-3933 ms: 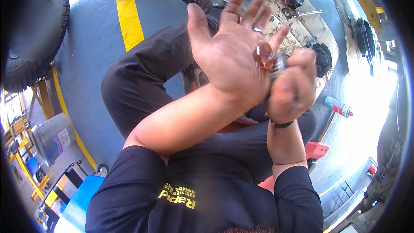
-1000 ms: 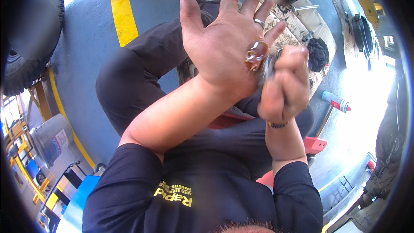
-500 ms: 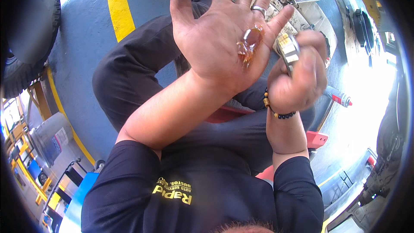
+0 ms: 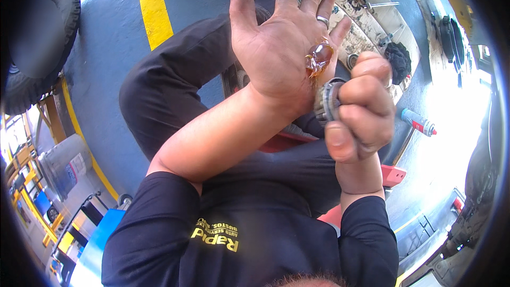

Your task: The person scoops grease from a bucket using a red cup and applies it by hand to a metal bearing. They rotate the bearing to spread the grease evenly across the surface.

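Note:
My left hand (image 4: 281, 48) is open, palm up, with its fingers spread and a metal ring on one of them. A glossy lump of amber grease (image 4: 320, 59) lies on the palm, toward the little-finger side. Close beside the heel of that palm, my right hand (image 4: 366, 109) is closed on a metal roller bearing (image 4: 328, 101), thumb below and fingers curled over it. The bearing's row of rollers faces the left palm. Whether its edge touches the grease or the skin, I cannot tell.
Beyond my hands lies stained flat cardboard (image 4: 390, 26) with black crumpled rags (image 4: 397, 62) and some metal tools. A spray can (image 4: 418, 122) lies on its side at the right. A big tyre (image 4: 61, 26) stands at the far left, near a grey bin (image 4: 64, 167).
My right hand has turned and come lower, so the bearing's rollers now show toward the left palm. My left hand has shifted slightly right, the grease still on it.

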